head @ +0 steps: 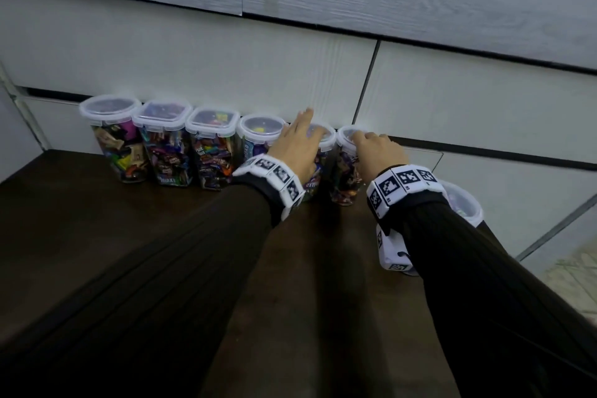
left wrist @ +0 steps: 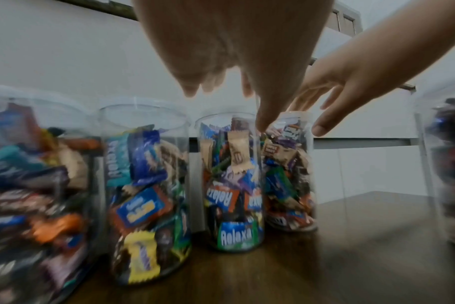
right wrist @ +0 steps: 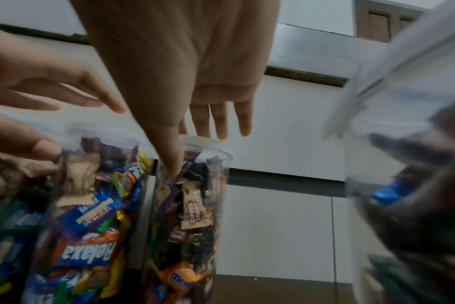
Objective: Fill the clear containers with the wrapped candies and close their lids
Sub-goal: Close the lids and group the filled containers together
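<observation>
Several clear containers packed with wrapped candies stand in a row at the back of the dark table (head: 161, 252), each with a white-rimmed lid on. My left hand (head: 298, 142) (left wrist: 260, 92) lies over the lid of the fifth container (head: 326, 136) (left wrist: 233, 185), fingers straight and thumb down its side. My right hand (head: 371, 147) (right wrist: 195, 115) lies the same way over the sixth container (head: 344, 184) (right wrist: 190, 216), fingertips on its lid. No loose candy shows in either hand.
The other lidded containers (head: 109, 139) fill the row to the left. One more candy container (head: 465, 203) (right wrist: 416, 185) stands nearer, under my right forearm. White cabinet fronts (head: 226, 58) rise directly behind the row. The table drops off at the right.
</observation>
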Action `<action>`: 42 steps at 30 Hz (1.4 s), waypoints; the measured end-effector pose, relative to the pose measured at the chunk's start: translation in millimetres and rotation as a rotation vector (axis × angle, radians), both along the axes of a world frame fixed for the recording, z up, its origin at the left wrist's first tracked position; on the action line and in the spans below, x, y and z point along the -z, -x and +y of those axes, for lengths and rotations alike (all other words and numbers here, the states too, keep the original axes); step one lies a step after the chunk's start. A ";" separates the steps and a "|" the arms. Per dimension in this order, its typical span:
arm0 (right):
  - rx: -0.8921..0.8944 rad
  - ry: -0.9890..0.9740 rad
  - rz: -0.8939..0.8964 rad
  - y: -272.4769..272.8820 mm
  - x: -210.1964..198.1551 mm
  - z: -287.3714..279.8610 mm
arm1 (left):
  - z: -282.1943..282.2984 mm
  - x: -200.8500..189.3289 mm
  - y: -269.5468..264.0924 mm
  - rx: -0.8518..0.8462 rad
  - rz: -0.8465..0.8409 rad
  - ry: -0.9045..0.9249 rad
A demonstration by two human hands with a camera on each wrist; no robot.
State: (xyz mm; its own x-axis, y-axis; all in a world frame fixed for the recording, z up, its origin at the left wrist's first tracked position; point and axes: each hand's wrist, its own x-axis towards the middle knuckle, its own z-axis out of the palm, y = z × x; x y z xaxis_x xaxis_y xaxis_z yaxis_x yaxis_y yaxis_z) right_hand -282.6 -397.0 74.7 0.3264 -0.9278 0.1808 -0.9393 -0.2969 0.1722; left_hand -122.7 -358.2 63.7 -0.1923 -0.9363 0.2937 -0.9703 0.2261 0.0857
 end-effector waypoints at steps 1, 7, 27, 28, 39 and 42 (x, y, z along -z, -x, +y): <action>0.016 -0.012 0.028 2.0 0.0 4.4 | 9.8 4.0 -1.6 0.017 0.034 0.044; 0.059 -0.018 0.012 23.5 -2.8 52.7 | 79.7 41.5 -5.9 0.069 -0.018 -0.169; 0.124 -0.006 -0.026 97.0 7.0 81.9 | 137.3 103.8 -7.7 -0.149 -0.119 -0.600; 0.115 -0.002 -0.036 93.5 7.6 74.7 | 136.2 103.8 -8.6 -0.144 -0.130 -0.588; 0.099 0.053 -0.087 69.9 14.8 -1.0 | 130.8 105.7 -12.6 -0.108 -0.166 -0.537; 0.101 0.059 -0.084 70.9 17.0 -11.9 | 131.6 105.0 -13.1 -0.098 -0.173 -0.530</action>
State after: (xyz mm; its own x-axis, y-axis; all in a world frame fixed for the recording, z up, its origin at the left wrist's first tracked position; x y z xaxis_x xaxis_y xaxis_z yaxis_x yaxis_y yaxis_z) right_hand -353.6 -408.9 57.7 0.2134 -0.9421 0.2586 -0.9757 -0.1918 0.1063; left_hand -109.6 -226.6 -41.3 -0.1005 -0.9632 -0.2493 -0.9946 0.1037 0.0004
